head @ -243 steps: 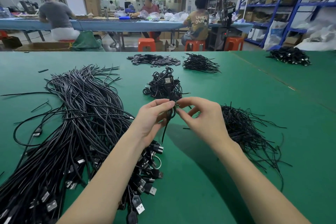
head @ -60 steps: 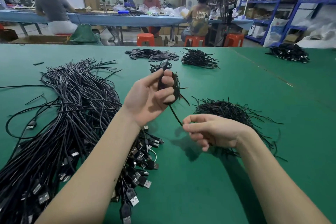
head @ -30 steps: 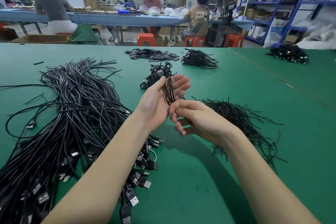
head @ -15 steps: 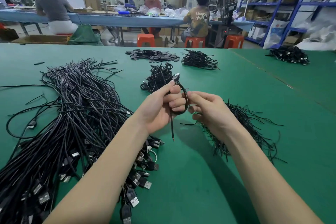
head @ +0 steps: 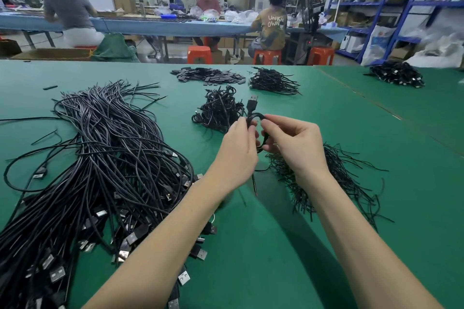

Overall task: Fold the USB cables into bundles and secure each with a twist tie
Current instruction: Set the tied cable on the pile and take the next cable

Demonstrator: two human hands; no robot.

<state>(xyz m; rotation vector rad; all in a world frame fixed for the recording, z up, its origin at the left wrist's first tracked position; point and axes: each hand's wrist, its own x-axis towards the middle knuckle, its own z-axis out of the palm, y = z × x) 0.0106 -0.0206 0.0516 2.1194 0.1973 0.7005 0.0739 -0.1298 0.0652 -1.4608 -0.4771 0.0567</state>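
My left hand grips a coiled black USB cable above the green table; the plug sticks up past my fingers. My right hand pinches the coil from the right side. A thin black end hangs below my left hand, and I cannot tell whether it is the cable's tail or a tie. A big heap of loose USB cables lies at the left. A pile of black twist ties lies under my right wrist. Bundled cables are stacked just beyond my hands.
Further back lie a heap of small flat black parts, another cable pile and a pile at the far right. People sit on orange stools at a blue table beyond. Blue shelving stands at the right.
Both hands have lifted slightly and closed in on the coil. The plug now stands upright above my fingers, and my right hand has moved from beside the loop to pinching it.
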